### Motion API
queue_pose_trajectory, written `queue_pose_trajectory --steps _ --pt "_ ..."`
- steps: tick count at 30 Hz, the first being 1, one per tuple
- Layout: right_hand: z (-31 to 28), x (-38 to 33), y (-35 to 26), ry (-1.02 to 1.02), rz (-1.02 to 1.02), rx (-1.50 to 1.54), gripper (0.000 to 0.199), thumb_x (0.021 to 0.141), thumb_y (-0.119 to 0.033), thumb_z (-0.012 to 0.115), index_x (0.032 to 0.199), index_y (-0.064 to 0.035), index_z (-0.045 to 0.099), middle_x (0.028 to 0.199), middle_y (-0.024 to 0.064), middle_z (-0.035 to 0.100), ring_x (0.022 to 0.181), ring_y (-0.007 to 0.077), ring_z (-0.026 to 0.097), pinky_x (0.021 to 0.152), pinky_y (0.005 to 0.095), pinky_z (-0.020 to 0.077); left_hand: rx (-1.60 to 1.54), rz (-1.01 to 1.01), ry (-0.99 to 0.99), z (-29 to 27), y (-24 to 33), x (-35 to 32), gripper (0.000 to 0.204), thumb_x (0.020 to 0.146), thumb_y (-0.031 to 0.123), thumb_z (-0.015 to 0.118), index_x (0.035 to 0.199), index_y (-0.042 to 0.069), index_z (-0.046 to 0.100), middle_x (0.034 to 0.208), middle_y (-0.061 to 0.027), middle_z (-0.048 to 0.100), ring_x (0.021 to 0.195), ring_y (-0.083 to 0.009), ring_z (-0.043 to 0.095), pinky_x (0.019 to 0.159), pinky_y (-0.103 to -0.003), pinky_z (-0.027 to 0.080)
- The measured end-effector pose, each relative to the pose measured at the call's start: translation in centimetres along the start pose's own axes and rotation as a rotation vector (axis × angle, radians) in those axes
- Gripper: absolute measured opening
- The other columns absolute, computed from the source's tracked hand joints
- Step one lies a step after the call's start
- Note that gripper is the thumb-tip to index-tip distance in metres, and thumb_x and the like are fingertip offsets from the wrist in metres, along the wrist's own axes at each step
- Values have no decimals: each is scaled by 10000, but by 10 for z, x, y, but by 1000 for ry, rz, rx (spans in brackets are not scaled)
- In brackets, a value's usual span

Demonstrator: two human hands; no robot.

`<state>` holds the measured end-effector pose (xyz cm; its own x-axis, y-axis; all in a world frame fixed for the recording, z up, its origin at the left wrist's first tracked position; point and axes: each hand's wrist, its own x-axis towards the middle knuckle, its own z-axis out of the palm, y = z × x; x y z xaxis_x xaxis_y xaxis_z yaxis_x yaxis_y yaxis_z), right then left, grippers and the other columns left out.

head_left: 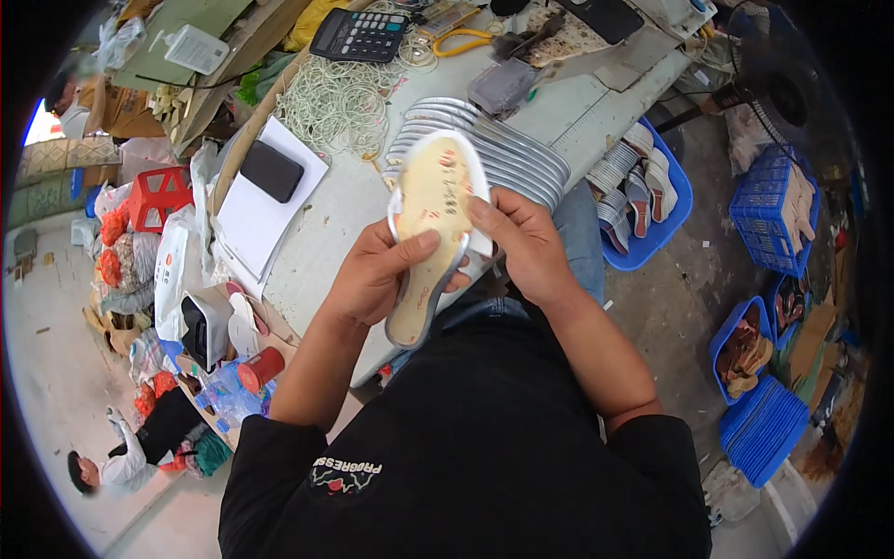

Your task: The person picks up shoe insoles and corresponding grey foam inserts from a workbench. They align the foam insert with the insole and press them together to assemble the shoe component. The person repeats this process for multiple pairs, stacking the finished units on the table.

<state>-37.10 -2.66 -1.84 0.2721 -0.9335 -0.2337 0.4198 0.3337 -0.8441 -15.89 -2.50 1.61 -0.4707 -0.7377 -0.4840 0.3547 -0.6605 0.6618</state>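
Over the front of the table, my left hand [368, 270] and my right hand [526, 242] hold a shoe insole [436, 191] between them. Its upper face is cream with handwritten marks; white material shows round the wide end and a grey rim round the narrow end, which points toward me. My left thumb presses on its face, with fingertips showing at the far edge from beneath. My right hand pinches its right edge, thumb on top. Just behind it, several silver-edged insoles [521, 154] lie in an overlapping row on the table [596, 116].
At the back are a calculator [359, 35], tangled pale cord [331, 102] and yellow-handled scissors [463, 43]. A dark phone [272, 171] lies on white paper [303, 200] at left. A blue basin [678, 200] of insoles stands right. Another person [140, 452] is at far left.
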Motion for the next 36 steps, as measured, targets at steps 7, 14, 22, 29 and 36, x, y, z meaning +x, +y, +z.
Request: queue_pose_trajectory --steps 7,14,22,29,36 --pt "-18 -16 -16 -234 -2 -183 263 1064 -274 635 956 -37 669 691 -46 565 633 22 503 560 242 413 -10 71 61 17 7 -1 322 1032 145 640 1271 -70 630 1069 -229 740 906 -316 773 798 -444 671" --pt "-7 -16 -57 -216 -493 -984 159 901 -154 668 850 -20 597 634 122 602 561 305 604 542 432 478 926 580 192 33 0 -2 218 1019 122 689 1166 -40 695 961 -95 780 855 -197 761 726 -314 574" --pt "2 -25 -59 -176 -192 -862 192 884 -190 706 917 -24 613 770 118 686 718 282 690 635 441 533 341 329 131 29 -1 5 298 1096 210 572 1247 -43 618 1099 -141 731 967 -195 719 830 -330 563" --pt "-2 -9 -10 -94 -66 86 203 1006 -148 713 1136 8 700 935 54 738 814 82 684 696 262 567 335 130 -21 17 -2 17 380 1080 257 589 1308 -47 585 1126 -144 723 961 -204 719 871 -366 590" --pt "-54 13 -49 -42 10 -49 244 979 -247 738 1006 -5 760 826 37 738 651 44 633 558 190 457 1142 273 -78 -1 71 40 322 956 268 802 895 12 616 758 47 543 719 -40 469 610 -238 383"
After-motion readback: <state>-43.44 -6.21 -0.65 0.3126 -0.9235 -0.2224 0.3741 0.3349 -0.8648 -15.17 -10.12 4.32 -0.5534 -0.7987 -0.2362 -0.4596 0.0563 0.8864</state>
